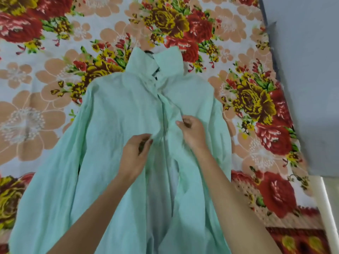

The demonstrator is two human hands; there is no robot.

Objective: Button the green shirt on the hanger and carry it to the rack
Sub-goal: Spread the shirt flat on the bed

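A pale green shirt (113, 114) lies face up on a flowered bedsheet, collar pointing away from me, sleeves spread to both sides. A dark hanger (149, 51) shows only as a small piece at the collar; the rest is hidden inside the shirt. The front is closed near the collar and gapes open lower down. My left hand (136, 151) pinches the left front edge at mid-chest. My right hand (191, 132) pinches the right front edge just across the placket. The buttons themselves are too blurred to make out.
The flowered bedsheet (55, 74) covers the bed on every side of the shirt. A grey wall (304, 70) runs along the bed's right edge, with a white strip (328, 208) at the lower right. No rack is in view.
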